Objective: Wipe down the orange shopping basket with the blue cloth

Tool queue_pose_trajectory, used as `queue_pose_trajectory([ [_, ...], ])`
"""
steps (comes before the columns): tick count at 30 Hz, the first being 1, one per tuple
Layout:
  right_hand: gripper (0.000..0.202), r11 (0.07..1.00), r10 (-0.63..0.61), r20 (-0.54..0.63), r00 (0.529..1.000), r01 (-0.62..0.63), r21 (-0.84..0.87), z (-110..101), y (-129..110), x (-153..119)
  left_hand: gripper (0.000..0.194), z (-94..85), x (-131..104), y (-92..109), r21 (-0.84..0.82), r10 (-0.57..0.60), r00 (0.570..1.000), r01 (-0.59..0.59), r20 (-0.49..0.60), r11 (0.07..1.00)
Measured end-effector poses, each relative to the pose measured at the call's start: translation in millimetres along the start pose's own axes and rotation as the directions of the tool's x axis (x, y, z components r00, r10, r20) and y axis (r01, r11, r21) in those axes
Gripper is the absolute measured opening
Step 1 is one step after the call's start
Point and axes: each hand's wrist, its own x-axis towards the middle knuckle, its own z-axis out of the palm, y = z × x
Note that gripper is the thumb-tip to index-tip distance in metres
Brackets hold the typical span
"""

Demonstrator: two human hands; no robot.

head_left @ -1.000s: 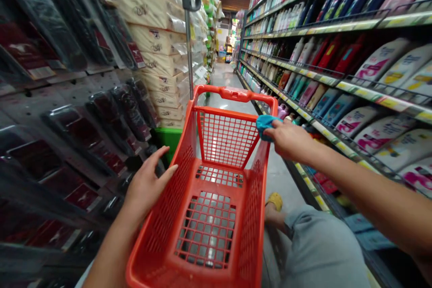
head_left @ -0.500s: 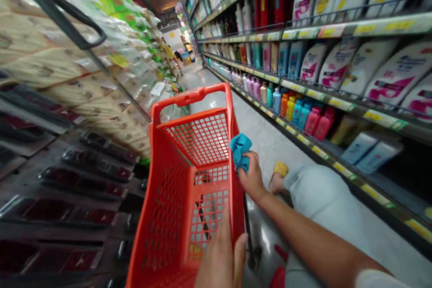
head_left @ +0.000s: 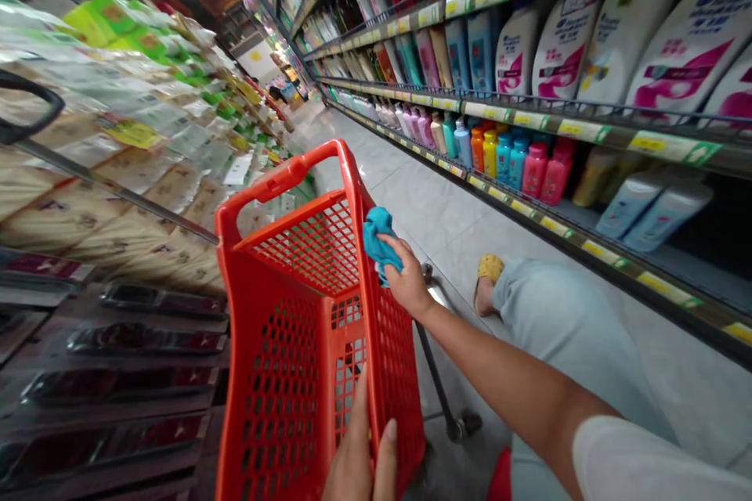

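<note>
We pinch the blue cloth (head_left: 381, 239) in our right hand (head_left: 410, 283) against the red cart (head_left: 324, 352) just left of it; we should press evenly, our left hand (head_left: 353, 463) straddling the rim (head_left: 372, 337), grip unclear

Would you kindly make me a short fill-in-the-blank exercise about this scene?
The cloth in the right hand is coloured ____.
The left hand is at the rim of the cart, which is ____.
The shoe on the visible foot is ____.
In the picture, bottles stand on shelving to the ____ of the cart.

Missing words: blue; red; yellow; right.
</note>
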Motion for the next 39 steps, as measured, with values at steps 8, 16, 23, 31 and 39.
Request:
queue_pose_trajectory([
  [8, 0.053, 0.907, 0.388, -0.16, 0.908, -0.407, -0.107, -4, 9, -93, 0.064, -4.7, 12, 3, 0.038, 0.014, 0.996, -0.017, 0.087, 0.999],
  [16, 0.054, 0.847, 0.512, -0.037, 0.858, -0.511, -0.148, -22, -25, -170, 0.065, -2.5, 16, 3, 0.075, 0.095, 0.995, -0.096, 0.023, 0.993],
  [23, 0.056, 0.939, 0.334, 0.358, 0.872, -0.34, -0.049, -46, -85, -218, 0.064, -5.5, 24, -4, 0.065, 0.095, 0.995, -0.096, 0.018, 0.993],
  [31, 0.046, 0.932, 0.358, -0.094, 0.929, -0.361, -0.024, -8, 0, -105, 0.061, -18.9, 25, -26, 0.033, 0.206, 0.978, -0.207, 0.041, 0.978],
  [39, 0.042, 0.986, 0.034, -0.313, 0.949, -0.083, -0.148, -29, 0, 15, 0.054, -55.8, 21, -69, 0.042, 0.214, 0.97, -0.22, 0.116, 0.975],
])
